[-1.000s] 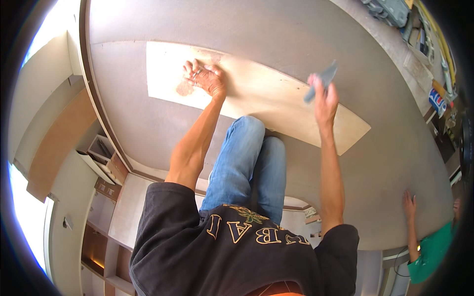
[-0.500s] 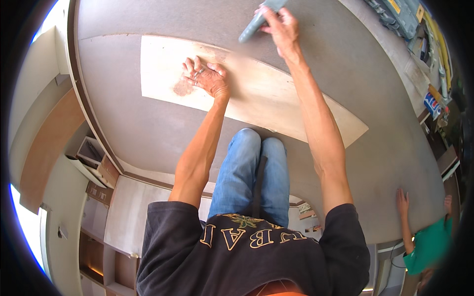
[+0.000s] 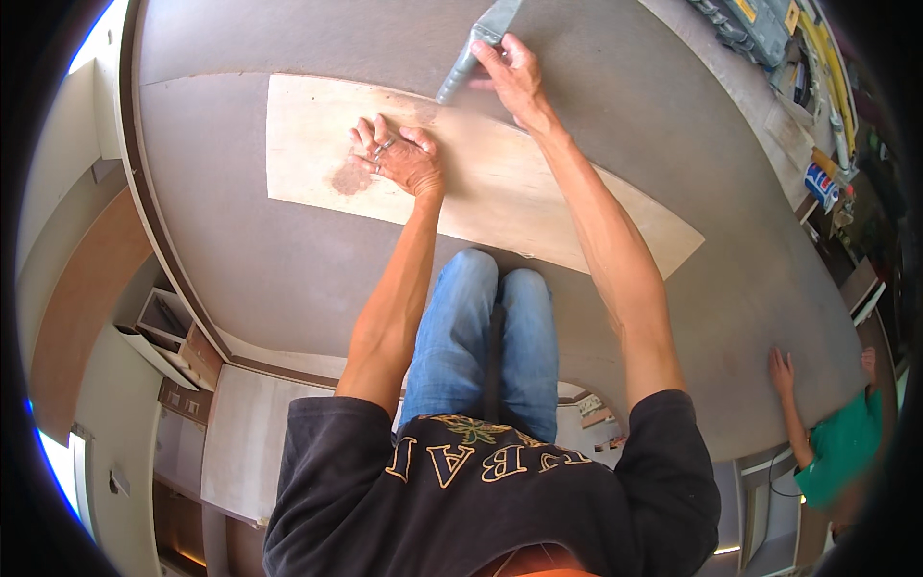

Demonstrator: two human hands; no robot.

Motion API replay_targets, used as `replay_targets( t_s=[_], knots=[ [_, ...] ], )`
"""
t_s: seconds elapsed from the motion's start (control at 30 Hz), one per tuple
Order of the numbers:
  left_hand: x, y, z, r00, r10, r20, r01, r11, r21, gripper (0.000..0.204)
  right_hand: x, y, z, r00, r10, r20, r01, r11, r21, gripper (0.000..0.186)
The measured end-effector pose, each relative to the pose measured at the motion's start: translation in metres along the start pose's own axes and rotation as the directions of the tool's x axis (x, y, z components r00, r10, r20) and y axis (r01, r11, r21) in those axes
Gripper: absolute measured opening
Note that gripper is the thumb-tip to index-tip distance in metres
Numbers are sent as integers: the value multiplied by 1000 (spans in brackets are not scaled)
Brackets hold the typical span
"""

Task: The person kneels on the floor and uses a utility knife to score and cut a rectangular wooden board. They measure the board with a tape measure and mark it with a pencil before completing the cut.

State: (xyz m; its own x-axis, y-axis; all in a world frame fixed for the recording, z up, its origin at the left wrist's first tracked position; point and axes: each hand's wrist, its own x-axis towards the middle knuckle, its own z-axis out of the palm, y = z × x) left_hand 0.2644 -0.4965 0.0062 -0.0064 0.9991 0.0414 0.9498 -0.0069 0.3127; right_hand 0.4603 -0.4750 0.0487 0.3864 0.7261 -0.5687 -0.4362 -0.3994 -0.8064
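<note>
A long pale plywood strip (image 3: pixel 538 192) lies on a large grey-brown surface, with a brown stain near its left part. My left hand (image 3: pixel 404 163) rests on the strip with its fingers spread, a ring on one of them. Above the strip's far edge, my right hand (image 3: pixel 514 82) grips a blue-grey hand tool (image 3: pixel 461 72). Its rounded handle end points towards the strip; the wider end points away, towards the top of the view. Motion blur hides the tool's exact kind.
My knees (image 3: pixel 476 288) are on the grey-brown surface (image 3: pixel 750 279). At right, another person in a green top (image 3: pixel 841 452) has a hand on it. Tools, a grey case (image 3: pixel 750 29) and a blue-and-white can (image 3: pixel 820 185) crowd the upper right. A dark rim (image 3: pixel 159 212) bounds the left.
My right hand and the tool have moved left and slightly down, nearer the strip's far edge. The left hand stays at the same spot on the strip. The view has shifted slightly.
</note>
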Motion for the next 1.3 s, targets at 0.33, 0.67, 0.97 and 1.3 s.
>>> replay_targets(
  t_s=[0.33,0.67,0.97,1.3],
  knots=[
    [0,2,3,998,64,-15,-64,998,13,50,-14,-6,8,977,-152,-150,130,981,-146,19],
    [-4,-15,15,993,119,17,-120,982,149,46,-130,-8,73,950,245,-193,-162,916,368,25],
    [2,4,0,999,19,33,-20,999,34,48,-230,38,-44,985,93,-142,-167,688,-706,31],
    [4,-3,-1,999,-2,-48,1,1000,-26,54,-57,-32,-43,862,274,427,310,380,-871,33]
  ],
)
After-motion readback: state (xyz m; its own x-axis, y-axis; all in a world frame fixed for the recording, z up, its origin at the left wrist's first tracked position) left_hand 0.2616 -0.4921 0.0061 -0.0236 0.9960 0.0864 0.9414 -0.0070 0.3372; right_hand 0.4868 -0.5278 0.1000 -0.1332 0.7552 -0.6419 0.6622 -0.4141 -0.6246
